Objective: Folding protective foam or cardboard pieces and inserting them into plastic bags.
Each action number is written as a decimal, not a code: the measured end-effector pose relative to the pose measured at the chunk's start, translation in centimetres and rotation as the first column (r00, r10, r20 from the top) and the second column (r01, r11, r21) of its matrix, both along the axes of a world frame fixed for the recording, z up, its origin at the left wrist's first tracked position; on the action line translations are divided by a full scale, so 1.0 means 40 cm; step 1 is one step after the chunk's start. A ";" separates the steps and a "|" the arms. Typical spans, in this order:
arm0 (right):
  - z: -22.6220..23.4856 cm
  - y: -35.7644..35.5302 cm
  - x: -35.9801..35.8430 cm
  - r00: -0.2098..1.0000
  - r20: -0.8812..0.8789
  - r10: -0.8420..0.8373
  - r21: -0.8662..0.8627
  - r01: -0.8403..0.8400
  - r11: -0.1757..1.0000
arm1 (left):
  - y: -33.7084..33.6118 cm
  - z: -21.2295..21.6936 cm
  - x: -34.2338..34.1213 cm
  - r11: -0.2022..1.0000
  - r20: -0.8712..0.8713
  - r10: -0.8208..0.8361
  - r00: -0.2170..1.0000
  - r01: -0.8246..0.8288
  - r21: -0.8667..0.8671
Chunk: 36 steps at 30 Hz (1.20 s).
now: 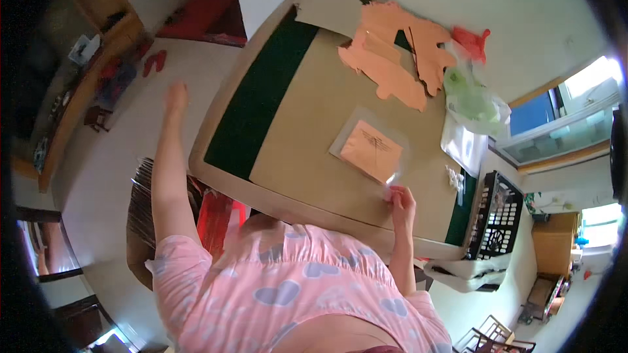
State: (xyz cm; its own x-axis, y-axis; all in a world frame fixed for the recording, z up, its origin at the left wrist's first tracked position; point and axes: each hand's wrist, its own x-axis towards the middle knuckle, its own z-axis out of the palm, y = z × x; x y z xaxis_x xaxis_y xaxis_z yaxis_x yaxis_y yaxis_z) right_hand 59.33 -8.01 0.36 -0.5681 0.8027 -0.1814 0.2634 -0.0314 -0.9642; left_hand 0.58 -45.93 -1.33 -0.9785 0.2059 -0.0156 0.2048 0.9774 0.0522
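The right hand (400,199) is closing its grip, fingers pinched together on the near corner of a clear plastic sleeve (370,146) that is lying flat on the table (294,117). An orange sheet (371,150) is sitting inside the sleeve, which is stretching up and to the left from the grip, away from the body. The left hand (175,98) is reaching out well apart, off the table's left edge, fingers loose and holding nothing. Torn orange paper scraps (392,52) are lying at the far end.

One clear sleeve (368,147), one black basket (497,217).
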 end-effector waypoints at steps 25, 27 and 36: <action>-0.020 0.058 -0.013 0.986 0.095 -0.136 0.572 0.058 0.818 | 0.621 0.020 0.823 0.131 -0.290 -0.860 0.420 0.731 0.670; -0.004 0.048 -0.034 0.980 0.066 -0.186 0.642 0.101 0.760 | 0.627 0.021 0.827 0.145 -0.293 -0.844 0.449 0.717 0.682; -0.026 0.043 -0.051 0.953 0.104 -0.284 0.721 0.125 0.682 | 0.640 0.029 0.856 0.236 -0.318 -0.796 0.515 0.748 0.620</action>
State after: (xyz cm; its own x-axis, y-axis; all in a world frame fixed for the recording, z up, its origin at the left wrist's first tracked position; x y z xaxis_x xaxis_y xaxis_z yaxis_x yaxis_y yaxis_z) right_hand 57.31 -6.30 -0.68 -0.3914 0.8311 0.3950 0.5131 0.5535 -0.6560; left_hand 34.83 -20.31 -0.16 -0.3437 0.8358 0.4281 0.8147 0.0388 0.5785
